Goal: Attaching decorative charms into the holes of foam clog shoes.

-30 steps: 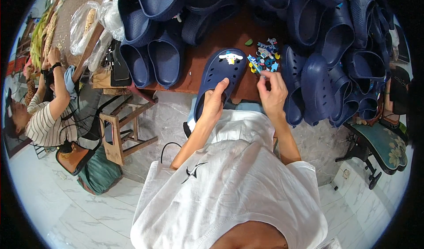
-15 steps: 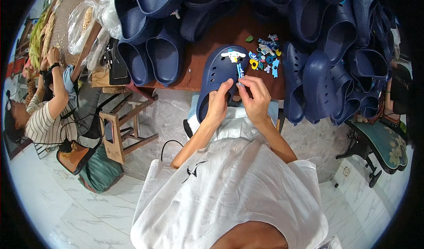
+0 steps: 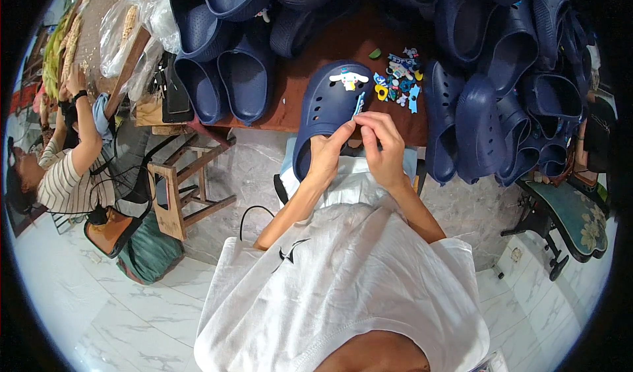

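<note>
A navy clog [image 3: 330, 101] lies toe-away at the near edge of the table. A white cartoon charm [image 3: 349, 78] with long ears sits on its toe. My left hand [image 3: 325, 154] grips the clog near its opening, fingers inside and thumb on top. A narrow light-blue shoe charm [image 3: 359, 103] stands edge-up on the clog's right side. The bent fingers of my right hand [image 3: 384, 149] hold its lower end, close to my left thumb. Whether the charm's stem is in a hole is hidden.
A heap of colourful charms [image 3: 401, 82] and a green piece [image 3: 375, 53] lie on the brown table [image 3: 290, 101]. Navy clogs crowd the left [image 3: 244, 85], back and right [image 3: 476, 128]. A person [image 3: 76, 154] sits at far left beside a wooden stool [image 3: 173, 200].
The light-blue charm has turned from showing its face to nearly edge-on. My right fingertips have shifted slightly up against it, and my left thumb has moved closer.
</note>
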The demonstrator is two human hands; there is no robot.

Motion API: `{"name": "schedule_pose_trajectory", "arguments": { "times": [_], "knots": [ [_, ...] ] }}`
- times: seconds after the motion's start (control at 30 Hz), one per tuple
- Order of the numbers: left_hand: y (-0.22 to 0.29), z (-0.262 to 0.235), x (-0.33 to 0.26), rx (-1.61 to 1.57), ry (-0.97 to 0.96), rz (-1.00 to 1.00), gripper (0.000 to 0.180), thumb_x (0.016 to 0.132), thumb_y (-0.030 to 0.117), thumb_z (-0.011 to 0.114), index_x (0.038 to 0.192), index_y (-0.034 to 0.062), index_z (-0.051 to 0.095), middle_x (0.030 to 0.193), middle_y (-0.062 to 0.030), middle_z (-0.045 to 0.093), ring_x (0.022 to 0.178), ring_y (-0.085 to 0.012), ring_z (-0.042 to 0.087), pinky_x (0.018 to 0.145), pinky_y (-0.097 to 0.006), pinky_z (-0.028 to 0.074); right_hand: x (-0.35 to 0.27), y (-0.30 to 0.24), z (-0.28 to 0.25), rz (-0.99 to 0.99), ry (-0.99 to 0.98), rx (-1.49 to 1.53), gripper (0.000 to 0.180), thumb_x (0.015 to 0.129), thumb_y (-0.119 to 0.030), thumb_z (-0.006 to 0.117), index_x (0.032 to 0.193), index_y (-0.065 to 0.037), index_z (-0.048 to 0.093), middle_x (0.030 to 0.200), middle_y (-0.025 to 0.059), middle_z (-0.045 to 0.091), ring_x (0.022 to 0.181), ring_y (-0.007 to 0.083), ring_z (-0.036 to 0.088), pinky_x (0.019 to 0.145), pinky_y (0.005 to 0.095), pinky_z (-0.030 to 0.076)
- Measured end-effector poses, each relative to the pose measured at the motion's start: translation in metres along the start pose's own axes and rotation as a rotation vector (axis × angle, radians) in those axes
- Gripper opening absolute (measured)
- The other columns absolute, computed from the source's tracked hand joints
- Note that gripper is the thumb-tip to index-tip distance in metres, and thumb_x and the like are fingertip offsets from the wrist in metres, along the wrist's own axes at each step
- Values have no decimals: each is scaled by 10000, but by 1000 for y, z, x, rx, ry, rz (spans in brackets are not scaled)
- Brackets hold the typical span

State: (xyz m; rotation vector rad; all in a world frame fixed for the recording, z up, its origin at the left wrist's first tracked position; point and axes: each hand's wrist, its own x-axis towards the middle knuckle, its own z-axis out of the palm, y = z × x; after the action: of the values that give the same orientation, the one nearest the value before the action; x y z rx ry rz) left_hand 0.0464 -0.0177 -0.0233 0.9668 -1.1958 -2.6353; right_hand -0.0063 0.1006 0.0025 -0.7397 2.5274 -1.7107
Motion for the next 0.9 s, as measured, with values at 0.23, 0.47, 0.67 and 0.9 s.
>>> {"name": "schedule_pose_trajectory", "arguments": {
  "times": [0.23, 0.47, 0.67, 0.9],
  "knots": [
    [9, 14, -10, 167, 20, -13, 386, 831, 11, 663, 1197, -36, 546, 1091, -75, 626, 971, -148, 610, 877, -291, 489, 2, 18, -2, 411, -12, 424, 86, 916, -73, 662, 945, 3, 635, 937, 38, 631, 765, 97, 628, 626, 250, 525],
    [7, 22, -10, 314, 103, 211, 254, 792, 3, 676, 1021, -30, 572, 860, -52, 622, 708, -109, 599, 633, -250, 503, 1, 42, -3, 559, -20, 673, 192, 910, -69, 674, 1044, -3, 553, 916, 45, 630, 816, 80, 622, 717, 214, 508],
    [9, 22, -14, 240, 81, 151, 255, 797, 7, 675, 1029, -19, 572, 868, -54, 628, 705, -108, 599, 639, -248, 504, 6, 41, -11, 729, -112, 773, 266, 903, -105, 693, 1097, -9, 538, 928, 51, 631, 814, 104, 642, 726, 234, 537],
    [1, 12, -14, 329, 40, 42, 410, 816, 33, 698, 1188, -20, 535, 1097, -57, 594, 945, -130, 576, 856, -273, 469, 9, 44, -14, 754, -165, 790, 273, 899, -125, 704, 1085, -23, 532, 933, 55, 633, 819, 95, 640, 714, 228, 547]
  ]
}}
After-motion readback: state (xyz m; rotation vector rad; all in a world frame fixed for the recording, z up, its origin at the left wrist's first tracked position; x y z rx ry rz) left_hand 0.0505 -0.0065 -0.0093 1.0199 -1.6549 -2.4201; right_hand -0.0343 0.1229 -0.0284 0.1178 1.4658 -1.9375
